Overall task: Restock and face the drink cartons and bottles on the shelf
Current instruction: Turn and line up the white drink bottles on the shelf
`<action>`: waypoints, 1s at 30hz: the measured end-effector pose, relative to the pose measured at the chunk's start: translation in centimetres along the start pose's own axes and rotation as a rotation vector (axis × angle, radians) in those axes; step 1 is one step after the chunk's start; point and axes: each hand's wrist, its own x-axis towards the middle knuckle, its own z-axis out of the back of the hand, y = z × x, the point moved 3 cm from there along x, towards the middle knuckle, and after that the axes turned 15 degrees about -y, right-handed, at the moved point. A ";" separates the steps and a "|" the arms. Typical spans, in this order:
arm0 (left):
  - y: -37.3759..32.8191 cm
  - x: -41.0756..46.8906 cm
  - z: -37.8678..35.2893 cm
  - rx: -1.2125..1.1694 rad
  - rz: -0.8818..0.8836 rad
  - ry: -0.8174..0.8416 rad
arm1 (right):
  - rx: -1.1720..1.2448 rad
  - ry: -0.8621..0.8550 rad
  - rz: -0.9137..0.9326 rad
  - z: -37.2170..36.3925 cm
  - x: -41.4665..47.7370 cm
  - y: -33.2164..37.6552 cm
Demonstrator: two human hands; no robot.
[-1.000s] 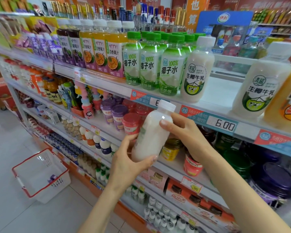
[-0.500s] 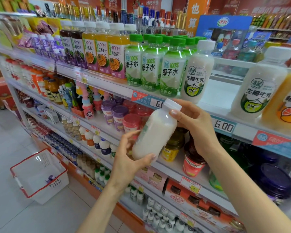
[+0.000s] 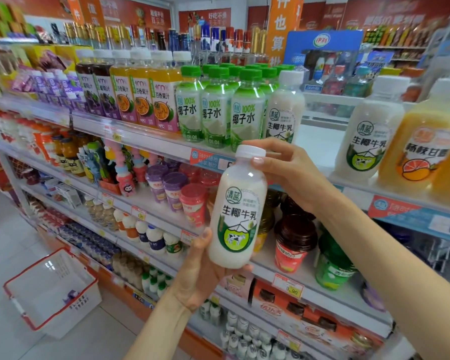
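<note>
While the left hand [image 3: 200, 279] cupped its bottom and the right hand [image 3: 283, 170] gripped its neck, the white plastic milk bottle with a green cow label [image 3: 235, 211] was upright just below the front edge of the top shelf [image 3: 146, 140]. Going up, it could bump a standing bottle [image 3: 285, 110] and tip it.

Your left hand [image 3: 200, 276] covers the base of the milk bottle [image 3: 238, 206], with most fingers tucked behind it. Its cap blocks the number on the price tag [image 3: 205, 159] at its 10 o'clock. Your right hand [image 3: 289, 172] hides the lower label of the shelf bottle [image 3: 286, 107] up at 12. At 3 o'clock the orange juice bottle [image 3: 431, 152] runs off the edge. No clue what the small purple thing [image 3: 72, 294] in the basket [image 3: 73, 315] at 8 is, way too tiny.
</note>
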 end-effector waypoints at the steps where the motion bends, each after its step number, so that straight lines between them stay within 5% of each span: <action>1: -0.2 0.1 -0.2 0.045 -0.022 0.000 | -0.028 -0.018 0.023 0.0 0.0 0.6; 6: -1.8 0.7 -1.1 0.376 -0.188 -0.093 | -0.261 -0.076 0.198 0.5 -0.1 4.9; 14: -3.1 1.5 -1.5 0.543 -0.411 -0.246 | -0.627 -0.183 0.404 4.6 2.1 14.0; 30: -6.2 4.9 -5.4 0.865 -0.729 -0.298 | -1.154 -0.060 0.294 8.0 7.2 17.0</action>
